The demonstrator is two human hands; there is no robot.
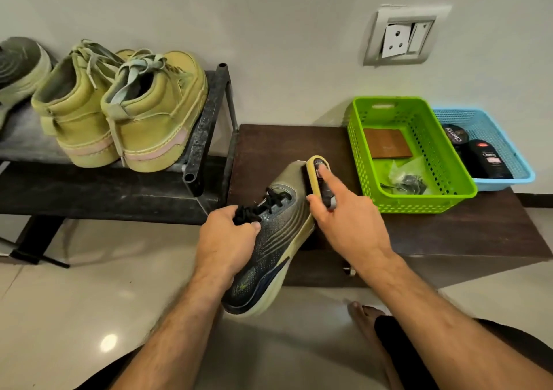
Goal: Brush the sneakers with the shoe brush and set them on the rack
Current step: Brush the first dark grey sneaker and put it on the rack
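A dark olive sneaker (pixel 279 234) with black laces and a pale sole is held tilted above the floor, toe pointing away from me. My left hand (pixel 227 240) grips it at the laces and tongue. My right hand (pixel 347 225) holds a yellow-edged shoe brush (pixel 314 168) against the toe's right side, forefinger stretched along the brush's back. The black metal rack (pixel 206 126) stands to the left. Two tan high-top sneakers (pixel 119 111) sit on its top shelf, heels toward me.
A dark wooden low table (pixel 449 234) lies behind the shoe. On it stand a green basket (pixel 368 162) with a brown card and a bag, and a blue basket (pixel 520 168) with polish tins. A grey shoe (pixel 21 69) sits at the rack's far left. My bare foot (pixel 362 321) rests on the tiled floor.
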